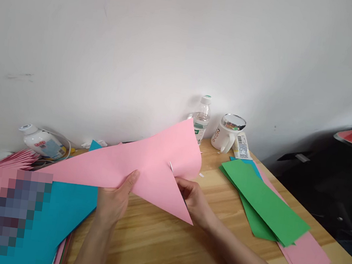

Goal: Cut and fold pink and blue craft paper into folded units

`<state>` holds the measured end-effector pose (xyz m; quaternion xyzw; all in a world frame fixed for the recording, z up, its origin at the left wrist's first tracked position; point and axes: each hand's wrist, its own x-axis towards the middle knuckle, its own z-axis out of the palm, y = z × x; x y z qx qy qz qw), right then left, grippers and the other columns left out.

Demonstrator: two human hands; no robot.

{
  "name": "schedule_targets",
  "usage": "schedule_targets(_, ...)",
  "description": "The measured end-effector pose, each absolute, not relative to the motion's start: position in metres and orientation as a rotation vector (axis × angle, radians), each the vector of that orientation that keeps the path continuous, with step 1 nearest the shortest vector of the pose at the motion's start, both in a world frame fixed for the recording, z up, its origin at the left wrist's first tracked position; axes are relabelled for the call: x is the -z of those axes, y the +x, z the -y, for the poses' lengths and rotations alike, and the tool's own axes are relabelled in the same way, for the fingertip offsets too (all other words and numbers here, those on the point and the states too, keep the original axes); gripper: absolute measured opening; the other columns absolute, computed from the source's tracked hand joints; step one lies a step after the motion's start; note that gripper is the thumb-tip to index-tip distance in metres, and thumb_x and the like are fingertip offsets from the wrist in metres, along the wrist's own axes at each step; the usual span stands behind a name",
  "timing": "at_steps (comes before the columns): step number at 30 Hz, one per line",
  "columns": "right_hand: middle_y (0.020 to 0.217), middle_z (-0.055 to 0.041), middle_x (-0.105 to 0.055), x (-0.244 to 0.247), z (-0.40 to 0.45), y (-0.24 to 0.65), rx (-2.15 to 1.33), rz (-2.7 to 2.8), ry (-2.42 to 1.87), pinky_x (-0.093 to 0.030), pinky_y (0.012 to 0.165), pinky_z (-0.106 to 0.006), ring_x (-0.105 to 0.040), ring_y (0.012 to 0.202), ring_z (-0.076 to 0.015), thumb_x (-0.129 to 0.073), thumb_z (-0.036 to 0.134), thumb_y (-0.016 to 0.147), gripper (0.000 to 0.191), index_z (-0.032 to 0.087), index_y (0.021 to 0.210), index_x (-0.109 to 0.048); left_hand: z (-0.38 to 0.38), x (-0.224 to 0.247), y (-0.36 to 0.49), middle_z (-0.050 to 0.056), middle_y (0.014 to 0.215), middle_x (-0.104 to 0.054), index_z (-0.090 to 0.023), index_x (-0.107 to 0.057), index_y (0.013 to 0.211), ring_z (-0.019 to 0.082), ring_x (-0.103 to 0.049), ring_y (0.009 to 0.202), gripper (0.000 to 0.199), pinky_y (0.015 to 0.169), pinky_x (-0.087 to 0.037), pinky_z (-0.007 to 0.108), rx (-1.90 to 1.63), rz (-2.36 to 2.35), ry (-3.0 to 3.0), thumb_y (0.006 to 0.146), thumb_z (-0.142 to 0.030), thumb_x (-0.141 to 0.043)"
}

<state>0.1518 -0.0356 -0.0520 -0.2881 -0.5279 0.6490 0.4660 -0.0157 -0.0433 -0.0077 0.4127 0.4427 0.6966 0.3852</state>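
A large sheet of pink paper (154, 155) is held up above the wooden table, curving away from me. My left hand (116, 199) is closed on its lower edge, thumb on top and fingers hidden underneath. At the sheet's right side, my right hand (195, 200) is closed around a pair of scissors (171, 165). Only a blade tip shows above the paper, at the end of a cut running up from the near edge. The handles are hidden by the paper and my fingers.
Green paper strips (264, 198) overlap pink strips (317, 260) on the right. Blue sheets (70, 209) lie at left. Along the wall stand a clear bottle (202, 118) and a white mug (225, 134), beside a small packet (242, 146). A white bottle (42, 141) lies tilted at left.
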Motion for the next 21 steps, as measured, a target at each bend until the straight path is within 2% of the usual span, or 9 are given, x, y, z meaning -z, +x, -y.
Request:
schedule_targets(6, 0.072, -0.0032, -0.069, 0.0519, 0.0343, 0.1529, -1.597, 1.304, -0.718, -0.046, 0.057, -0.025, -0.061, 0.062, -0.0165, -0.082, 0.039, 0.051, 0.044, 0.017, 0.087, -0.071, 0.0431, 0.0082, -0.0169, 0.004, 0.109, -0.064, -0.025, -0.058, 0.112, 0.025, -0.049, 0.117, 0.054, 0.101, -0.041, 0.041, -1.780, -1.133, 1.045, 0.061, -0.022, -0.077)
schedule_targets(21, 0.070, -0.0030, -0.069, 0.0583, 0.0343, 0.1520, -1.542, 1.288, -0.750, -0.047, 0.058, -0.027, -0.061, 0.065, -0.0186, -0.082, 0.037, 0.051, 0.041, 0.018, 0.086, -0.072, 0.0438, 0.0085, -0.0165, 0.005, 0.107, -0.066, -0.024, -0.059, 0.111, 0.025, -0.055, 0.110, 0.053, 0.099, -0.042, 0.043, -1.774, -1.139, 1.018, 0.061, -0.023, -0.077)
